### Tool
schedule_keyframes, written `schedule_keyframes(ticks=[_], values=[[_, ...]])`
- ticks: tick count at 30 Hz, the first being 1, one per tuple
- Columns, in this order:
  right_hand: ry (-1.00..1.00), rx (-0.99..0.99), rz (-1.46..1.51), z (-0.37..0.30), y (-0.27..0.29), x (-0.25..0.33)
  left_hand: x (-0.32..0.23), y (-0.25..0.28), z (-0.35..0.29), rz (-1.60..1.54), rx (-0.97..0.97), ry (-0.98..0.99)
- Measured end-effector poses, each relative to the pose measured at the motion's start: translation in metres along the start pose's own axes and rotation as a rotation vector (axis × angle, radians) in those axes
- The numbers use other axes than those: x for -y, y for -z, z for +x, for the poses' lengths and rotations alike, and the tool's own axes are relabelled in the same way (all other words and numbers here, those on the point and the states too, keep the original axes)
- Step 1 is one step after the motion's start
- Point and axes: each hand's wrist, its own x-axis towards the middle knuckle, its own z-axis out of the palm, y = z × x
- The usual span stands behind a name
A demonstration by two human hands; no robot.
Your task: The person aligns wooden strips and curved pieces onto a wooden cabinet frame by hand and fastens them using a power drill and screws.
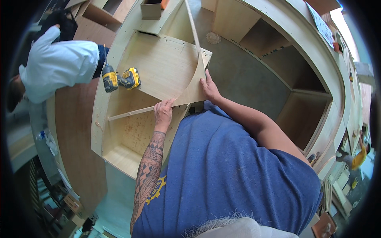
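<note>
Both hands on curved plywood panel (190,89) | left hand (163,112) fingers curled gripping | right hand (209,88) flat

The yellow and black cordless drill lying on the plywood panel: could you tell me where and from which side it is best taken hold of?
Grip the drill by its handle, the dark waist between the yellow motor body and the battery foot. It lies on its side on the plywood panel, so coming from above looks best. Both the left hand and right hand are on the curved plywood piece.

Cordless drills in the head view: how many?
1. A yellow-and-black cordless drill lies on the plywood cabinet panel, left of both hands. Others could be hidden behind the cabinet walls.
</note>
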Motion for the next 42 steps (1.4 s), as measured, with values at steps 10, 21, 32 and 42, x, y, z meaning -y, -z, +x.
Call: schedule_keyframes(ticks=[10, 21, 32, 42], values=[[0.022, -0.046, -0.064, -0.005, 0.004, -0.001, 0.008, 0.01, 0.011, -0.093, 0.091, -0.086], [0.036, -0.077, -0.031, -0.003, 0.0, -0.004, 0.017, 0.007, 0.016, -0.125, 0.269, -0.016], [0.046, -0.153, -0.038, 0.003, 0.009, -0.002, 0.009, 0.014, 0.02, -0.116, 0.285, -0.026], [-0.064, 0.09, 0.09, 0.015, 0.056, 0.014, 0.01, 0.015, 0.023, -0.154, 0.255, -0.074]])
